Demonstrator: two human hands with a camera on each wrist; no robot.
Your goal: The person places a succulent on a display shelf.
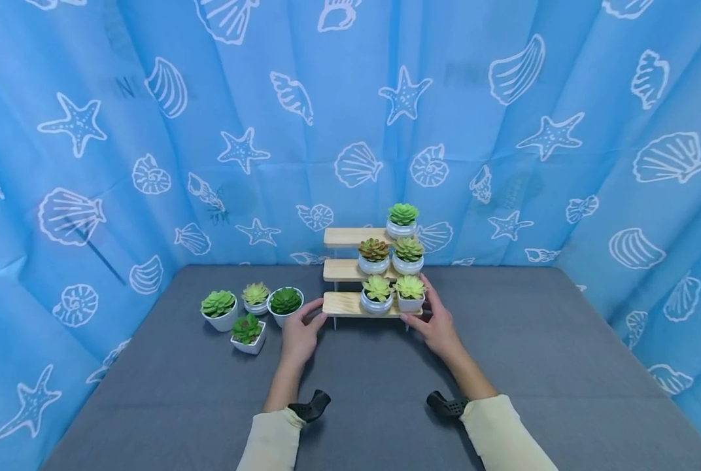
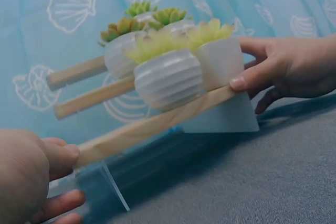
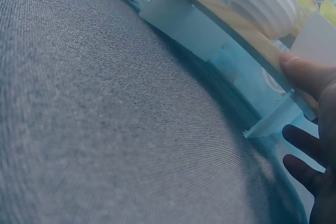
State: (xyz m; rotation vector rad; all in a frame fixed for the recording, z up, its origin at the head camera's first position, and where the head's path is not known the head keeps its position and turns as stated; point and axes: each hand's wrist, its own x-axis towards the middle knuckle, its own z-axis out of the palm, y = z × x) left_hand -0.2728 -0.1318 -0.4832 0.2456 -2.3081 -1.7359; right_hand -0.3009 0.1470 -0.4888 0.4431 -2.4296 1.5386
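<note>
A three-tier wooden plant stand on clear legs stands at the back of the table, against the curtain. My left hand pinches the left end of its lowest board between thumb and fingers. At the other end my right hand grips the same board, thumb on the front edge. Potted succulents fill the right part: a round pot and a square pot on the lowest board, a reddish succulent and a green one on the middle, one more on top.
Left of the stand, several potted succulents sit on the grey tablecloth: one in a square pot, a dark green one close beside my left hand, a light one and another. A blue shell-patterned curtain hangs behind.
</note>
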